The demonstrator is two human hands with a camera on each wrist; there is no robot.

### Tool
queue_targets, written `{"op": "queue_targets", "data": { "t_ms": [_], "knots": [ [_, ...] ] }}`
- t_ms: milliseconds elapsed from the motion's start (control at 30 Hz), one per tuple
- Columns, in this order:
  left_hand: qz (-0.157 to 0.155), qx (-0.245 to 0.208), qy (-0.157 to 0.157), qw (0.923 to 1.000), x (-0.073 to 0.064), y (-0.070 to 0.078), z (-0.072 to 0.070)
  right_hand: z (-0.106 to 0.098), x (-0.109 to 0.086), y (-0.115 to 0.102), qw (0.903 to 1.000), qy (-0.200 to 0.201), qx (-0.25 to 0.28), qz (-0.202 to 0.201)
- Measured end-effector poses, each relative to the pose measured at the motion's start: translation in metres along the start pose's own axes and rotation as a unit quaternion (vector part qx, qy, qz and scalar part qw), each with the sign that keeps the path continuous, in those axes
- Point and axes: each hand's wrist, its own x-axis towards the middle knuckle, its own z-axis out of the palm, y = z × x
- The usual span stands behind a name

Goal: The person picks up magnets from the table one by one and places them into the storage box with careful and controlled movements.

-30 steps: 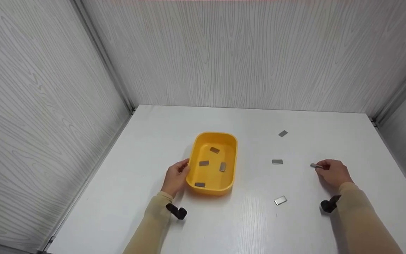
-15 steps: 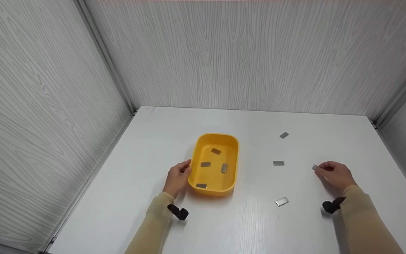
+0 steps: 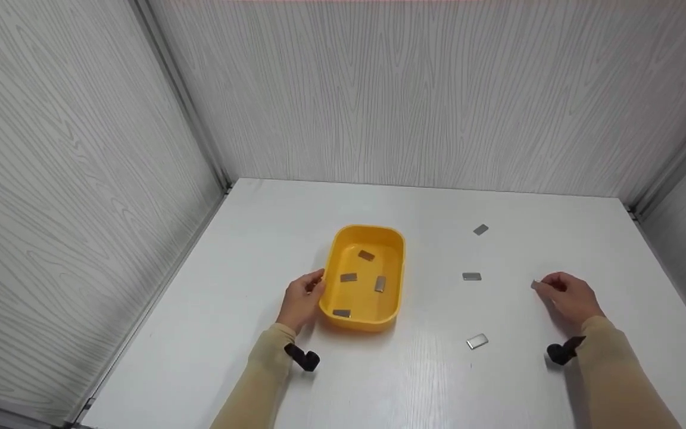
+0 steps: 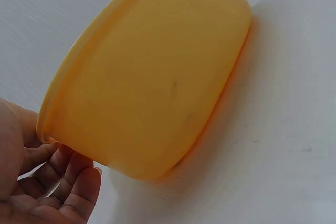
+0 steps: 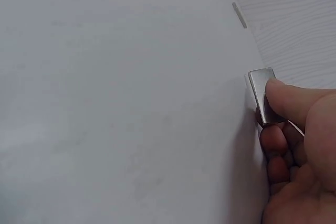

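Observation:
A yellow plastic tub (image 3: pixel 364 326) stands left of centre on the table, with several small silver metal blocks inside, among them one block (image 3: pixel 380 284) on its right side. My left hand (image 3: pixel 301 301) grips the tub's left rim; in the left wrist view its fingers curl against the outer wall under the rim. To the right, my right hand (image 3: pixel 570 297) pinches a flat rectangular metal block (image 5: pixel 261 90) between thumb and fingers, low over the table. Much of that block hides behind the fingers in the head view.
Between the tub and my right hand lie three more metal blocks: a far one (image 3: pixel 481 229), a middle one (image 3: pixel 471 276) and a near one (image 3: pixel 477 341). Pale wood-grain panels, such as the back wall (image 3: pixel 426 95), enclose the white table (image 3: pixel 414 381) at the back and sides.
The metal block in my right hand has turned between the fingertips, so less of it sticks out to the left. My left hand and the tub stay in place; the head view shifts slightly.

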Motion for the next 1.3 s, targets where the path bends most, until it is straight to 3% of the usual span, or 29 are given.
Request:
{"op": "queue_targets", "data": {
  "t_ms": [233,500,733,1033,1200,1300],
  "knots": [
    [0.013,0.000,0.006,0.9999,0.000,-0.001,0.000,0.005,-0.001,-0.005,0.9990,0.028,-0.022,-0.026],
    [0.031,0.011,-0.018,0.9993,0.000,0.000,0.005,0.001,-0.009,-0.005,0.9947,0.051,-0.078,-0.043],
    [0.024,0.021,-0.001,0.9995,-0.002,-0.002,0.000,-0.006,-0.002,-0.007,0.9921,-0.003,-0.110,-0.060],
    [0.020,0.019,-0.007,0.9996,0.000,-0.001,-0.001,-0.013,0.001,-0.020,0.9695,-0.045,-0.202,-0.131],
    [0.018,0.025,-0.006,0.9995,0.001,0.000,0.000,-0.022,0.003,-0.037,0.9586,-0.110,-0.241,-0.105],
    [0.027,0.029,-0.005,0.9992,0.001,0.000,0.001,-0.026,0.004,-0.039,0.9580,-0.140,-0.235,-0.085]
  ]
}}
